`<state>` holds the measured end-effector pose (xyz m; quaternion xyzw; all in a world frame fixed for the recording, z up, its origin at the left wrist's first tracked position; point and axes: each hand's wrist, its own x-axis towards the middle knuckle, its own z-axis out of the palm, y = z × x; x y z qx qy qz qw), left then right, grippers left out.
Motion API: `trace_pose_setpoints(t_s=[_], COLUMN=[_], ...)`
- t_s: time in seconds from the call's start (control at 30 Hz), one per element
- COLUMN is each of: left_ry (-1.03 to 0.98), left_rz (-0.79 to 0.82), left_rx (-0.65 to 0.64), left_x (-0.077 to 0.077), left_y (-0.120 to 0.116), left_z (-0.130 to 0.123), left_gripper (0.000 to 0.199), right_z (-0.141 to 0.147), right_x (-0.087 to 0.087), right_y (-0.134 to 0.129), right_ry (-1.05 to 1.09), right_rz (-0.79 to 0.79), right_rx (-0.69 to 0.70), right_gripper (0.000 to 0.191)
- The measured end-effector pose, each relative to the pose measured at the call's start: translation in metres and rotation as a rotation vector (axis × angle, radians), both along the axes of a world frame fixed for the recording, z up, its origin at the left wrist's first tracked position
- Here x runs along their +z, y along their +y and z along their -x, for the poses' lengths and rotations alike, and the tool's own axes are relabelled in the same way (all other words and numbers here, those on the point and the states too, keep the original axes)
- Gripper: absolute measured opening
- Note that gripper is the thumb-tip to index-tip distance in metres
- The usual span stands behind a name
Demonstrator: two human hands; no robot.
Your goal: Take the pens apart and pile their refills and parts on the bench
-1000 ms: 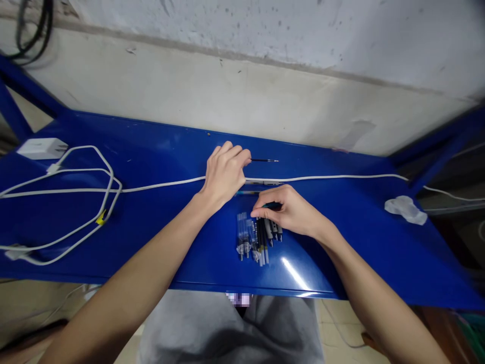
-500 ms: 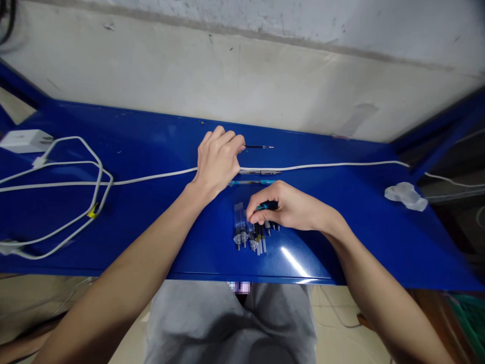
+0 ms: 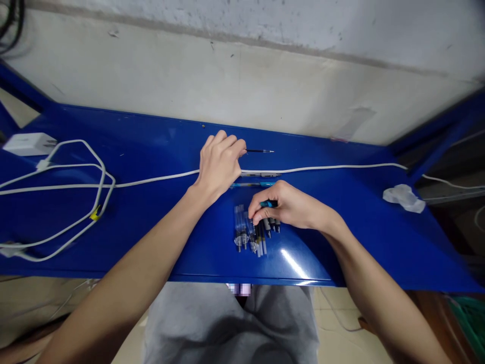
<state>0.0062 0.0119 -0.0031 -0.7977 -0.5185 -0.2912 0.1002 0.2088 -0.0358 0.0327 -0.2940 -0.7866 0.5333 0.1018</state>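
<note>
My left hand (image 3: 222, 159) is closed, back of the hand up, with a thin black refill (image 3: 261, 150) sticking out to the right from its fingers. Below it, a grey pen (image 3: 263, 175) and a light-blue pen (image 3: 250, 185) lie side by side on the blue shelf. My right hand (image 3: 278, 205) is pinched above the pile, with a dark and teal pen part (image 3: 269, 203) between its fingers. Beneath its fingertips lie several clear barrels (image 3: 240, 225), several refills (image 3: 261, 242) and dark-tipped grey parts (image 3: 268, 227), partly hidden by the hand.
A white cable (image 3: 159, 178) crosses the blue shelf (image 3: 151, 121) behind the pens and loops at the left beside a white adapter (image 3: 30, 144). Crumpled clear plastic (image 3: 403, 197) lies at the right. A wall (image 3: 227, 76) rises behind.
The view has tilted slightly, shifting everything a little downward. My right hand's fingertips have shifted slightly over the pile. My left hand keeps the same hold on the refill.
</note>
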Motion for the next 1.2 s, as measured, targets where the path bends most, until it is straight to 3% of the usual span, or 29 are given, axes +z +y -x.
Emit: trace_pose_setpoints(t_s=[0.17,0.53,0.73,1.03,1.13,1.2], left_ry=[0.001,-0.034,-0.031,-0.009,0.007,0.020], left_rz=[0.012,0.026,0.005,-0.022,-0.033,-0.043], left_rx=[0.001,-0.017,-0.026,-0.014,-0.012,-0.013], left_x=[0.001,0.001,0.000,-0.001,-0.001,0.001], left_y=[-0.001,-0.003,-0.004,-0.003,-0.004,-0.004], left_z=[0.000,-0.001,-0.001,-0.001,-0.001,-0.001], left_gripper=[0.026,0.026,0.026,0.026,0.025,0.025], right_z=[0.000,-0.002,-0.002,0.005,0.003,-0.003], right_x=[-0.002,0.003,-0.003,-0.008,-0.001,0.005], right_y=[0.001,-0.003,-0.002,-0.006,-0.003,0.001], right_ry=[-0.029,-0.032,-0.034,-0.086,-0.060,-0.023], right_rz=[-0.046,-0.093,-0.208,-0.225,-0.244,-0.283], right_rx=[0.009,0.102,0.107,0.128,0.081,-0.042], right_gripper=[0.015,0.007,0.007,0.006,0.003,0.007])
